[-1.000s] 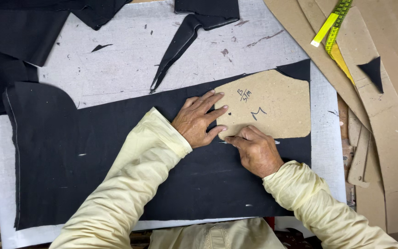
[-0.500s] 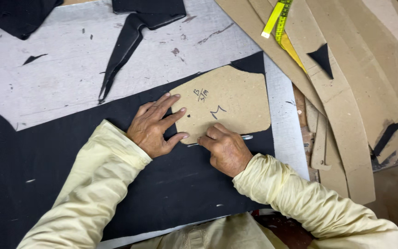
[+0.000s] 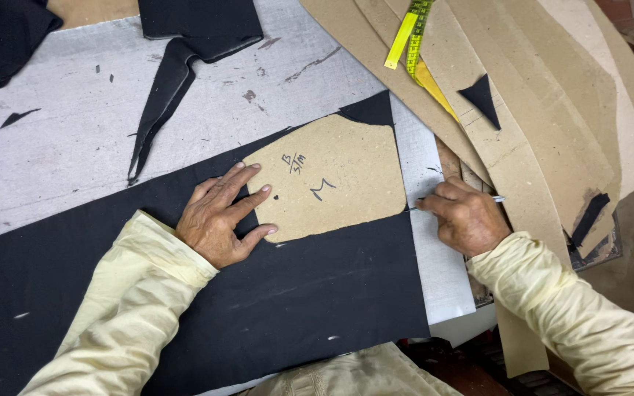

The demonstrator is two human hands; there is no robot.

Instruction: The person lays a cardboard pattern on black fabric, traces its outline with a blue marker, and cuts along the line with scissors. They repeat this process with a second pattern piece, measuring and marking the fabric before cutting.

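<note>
The desk [image 3: 75, 139] had a scuffed grey top. A large sheet of black fabric [image 3: 317, 293] lay flat across its near part, black offcuts [image 3: 177, 66] sat toward the far edge, and brown cardboard patterns [image 3: 552, 132] were stacked along the right side, overhanging it.

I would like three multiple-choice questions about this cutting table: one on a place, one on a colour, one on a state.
1. Where does the cardboard pattern lie?
A. on the black cloth
B. on the floor
C. on a chair

2. What colour is the measuring tape?
A. red
B. yellow
C. blue

3. What is the left hand doing?
A. hanging in the air
B. pressing flat on the pattern's edge
C. holding scissors

Answers: 1 A, cloth shows around the pattern. 2 B, it is bright yellow. 3 B, spread fingers rest on the cardboard, while the right hand holds a thin marking tool.
</note>
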